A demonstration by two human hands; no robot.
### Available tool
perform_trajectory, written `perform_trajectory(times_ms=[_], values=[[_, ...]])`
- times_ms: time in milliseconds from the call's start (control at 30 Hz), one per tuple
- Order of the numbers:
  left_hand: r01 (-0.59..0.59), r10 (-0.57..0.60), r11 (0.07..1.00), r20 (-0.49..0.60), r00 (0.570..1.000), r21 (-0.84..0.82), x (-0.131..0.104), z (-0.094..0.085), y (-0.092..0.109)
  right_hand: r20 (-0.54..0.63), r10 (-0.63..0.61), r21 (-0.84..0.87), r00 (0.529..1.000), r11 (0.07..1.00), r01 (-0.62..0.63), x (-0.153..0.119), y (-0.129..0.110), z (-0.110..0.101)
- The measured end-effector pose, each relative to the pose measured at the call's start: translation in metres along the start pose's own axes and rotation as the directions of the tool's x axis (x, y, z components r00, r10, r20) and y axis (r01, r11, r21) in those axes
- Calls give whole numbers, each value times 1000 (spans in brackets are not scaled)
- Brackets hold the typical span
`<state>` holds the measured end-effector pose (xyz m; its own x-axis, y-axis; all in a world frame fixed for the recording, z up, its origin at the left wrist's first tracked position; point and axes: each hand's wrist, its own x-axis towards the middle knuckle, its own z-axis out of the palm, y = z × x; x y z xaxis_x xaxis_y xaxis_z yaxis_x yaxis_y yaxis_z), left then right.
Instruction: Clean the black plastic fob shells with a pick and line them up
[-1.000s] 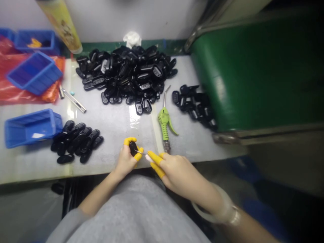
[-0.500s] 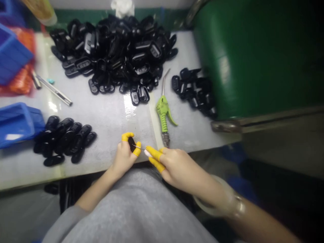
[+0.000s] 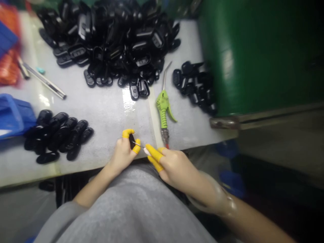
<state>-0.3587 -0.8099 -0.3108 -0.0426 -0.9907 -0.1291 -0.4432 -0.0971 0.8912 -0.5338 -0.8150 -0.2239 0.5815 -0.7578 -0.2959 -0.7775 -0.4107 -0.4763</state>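
My left hand (image 3: 124,150), with yellow finger covers, pinches a small black plastic part (image 3: 131,141) near the table's front edge. Just to its right my right hand (image 3: 168,162), also in yellow finger covers, is closed on a thin metal tool with a white end (image 3: 146,151). The thin shaft (image 3: 138,144) of that tool reaches to the black part. Beyond my right hand lies a green air gun (image 3: 163,109), its nozzle pointing away from me.
A large heap of black parts (image 3: 111,50) covers the back. Smaller piles lie left (image 3: 60,133) and right (image 3: 196,87). A cutter knife (image 3: 45,81) and blue bin (image 3: 15,116) are left; a green surface (image 3: 258,60) stands right.
The view has shifted, so the heap and bins sit higher and further left in the picture. Both hands keep the same hold, with the tool's shaft still at the black part.
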Motion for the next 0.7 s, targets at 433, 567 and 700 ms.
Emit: perform_trajectory(times_ms=[433,567,700], values=[[11,-11,999,7,1000,-36,-1,-1,1,117,134,473,984,863,-174,2,-1,5],[21,-21,997,-2,1000,-76,-1,0,1,-56,11,-32,998,999,-13,-6,0,13],[39,-40,993,-3,999,-115,-2,0,0,-156,-100,-279,983,959,54,-9,4,19]])
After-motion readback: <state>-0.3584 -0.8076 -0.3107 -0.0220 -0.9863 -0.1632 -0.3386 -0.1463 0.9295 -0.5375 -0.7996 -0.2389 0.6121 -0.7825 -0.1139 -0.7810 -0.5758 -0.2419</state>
